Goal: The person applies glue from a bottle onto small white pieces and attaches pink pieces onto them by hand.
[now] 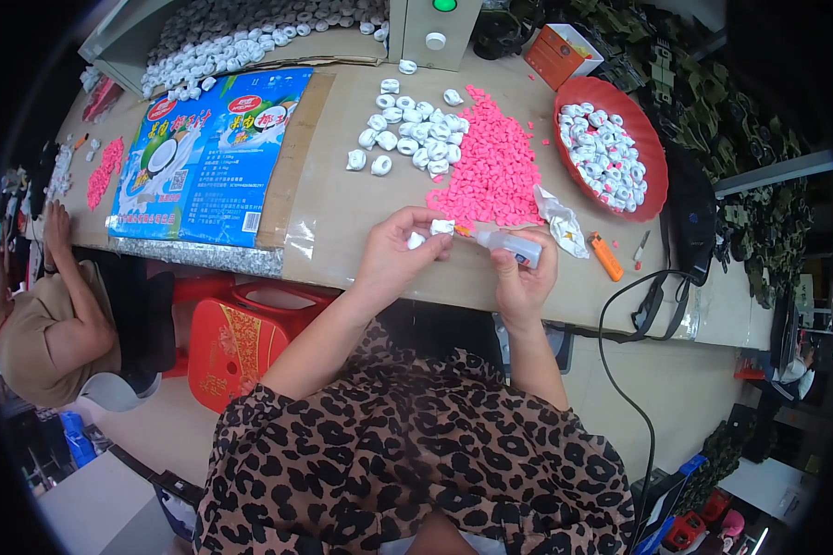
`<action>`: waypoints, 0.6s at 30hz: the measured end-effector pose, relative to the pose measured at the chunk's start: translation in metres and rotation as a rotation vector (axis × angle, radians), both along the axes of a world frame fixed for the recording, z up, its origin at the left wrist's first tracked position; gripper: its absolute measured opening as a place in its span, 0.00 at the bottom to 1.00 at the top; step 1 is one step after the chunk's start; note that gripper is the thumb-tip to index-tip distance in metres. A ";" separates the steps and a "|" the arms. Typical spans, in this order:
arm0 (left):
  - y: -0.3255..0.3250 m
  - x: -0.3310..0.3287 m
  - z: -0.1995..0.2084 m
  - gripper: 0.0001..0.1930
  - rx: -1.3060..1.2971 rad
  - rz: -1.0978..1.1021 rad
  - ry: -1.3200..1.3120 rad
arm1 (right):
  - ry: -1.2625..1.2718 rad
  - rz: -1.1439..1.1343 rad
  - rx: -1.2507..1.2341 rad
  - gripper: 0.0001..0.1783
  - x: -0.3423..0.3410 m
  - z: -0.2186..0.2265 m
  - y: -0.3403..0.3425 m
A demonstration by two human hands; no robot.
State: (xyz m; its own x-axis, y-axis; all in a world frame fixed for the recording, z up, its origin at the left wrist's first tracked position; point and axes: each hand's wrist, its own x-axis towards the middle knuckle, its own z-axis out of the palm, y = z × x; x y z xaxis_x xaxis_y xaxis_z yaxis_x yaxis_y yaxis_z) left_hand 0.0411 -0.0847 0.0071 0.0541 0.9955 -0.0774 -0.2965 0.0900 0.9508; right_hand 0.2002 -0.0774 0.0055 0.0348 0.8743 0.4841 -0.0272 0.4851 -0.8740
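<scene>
My left hand (pixel 400 248) pinches a small white piece (pixel 442 227) between thumb and fingers at the table's near edge. In my right hand (pixel 528 277) is a small translucent squeeze bottle (pixel 514 247), tilted so its nozzle points left toward that piece. A gap separates nozzle and piece. Just beyond my hands spreads a heap of small pink pieces (pixel 495 171). Loose white pieces with dark openings (pixel 412 125) lie left of the heap. More of them, some with pink bits, fill a red scalloped bowl (pixel 655 176) at the right.
Crumpled white paper (pixel 565 225), an orange cutter-like tool (pixel 606 257) and a small pointed tool (pixel 640 250) lie by my right hand. Flattened blue cardboard (pixel 208 153) covers the left table. A black cable (pixel 625 379) hangs over the right edge. Another person (pixel 55 314) sits far left.
</scene>
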 end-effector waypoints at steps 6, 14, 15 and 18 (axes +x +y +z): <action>0.000 -0.001 0.001 0.12 0.004 -0.002 0.007 | 0.015 0.003 -0.043 0.17 0.001 0.001 -0.001; 0.000 -0.001 0.000 0.13 0.004 0.003 -0.013 | 0.024 0.012 -0.058 0.16 0.003 0.000 0.000; 0.000 -0.001 -0.001 0.13 0.004 0.003 -0.013 | 0.028 0.020 -0.071 0.16 0.003 0.000 0.000; 0.000 -0.001 -0.002 0.13 0.020 0.006 0.012 | 0.071 0.023 -0.118 0.15 0.002 0.002 -0.001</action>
State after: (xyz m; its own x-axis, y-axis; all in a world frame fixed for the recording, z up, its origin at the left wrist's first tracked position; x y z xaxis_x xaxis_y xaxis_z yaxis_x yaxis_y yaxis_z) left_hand 0.0399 -0.0847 0.0052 0.0477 0.9972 -0.0582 -0.2856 0.0695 0.9558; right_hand 0.2020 -0.0782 0.0073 0.0444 0.9260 0.3749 -0.1012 0.3776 -0.9204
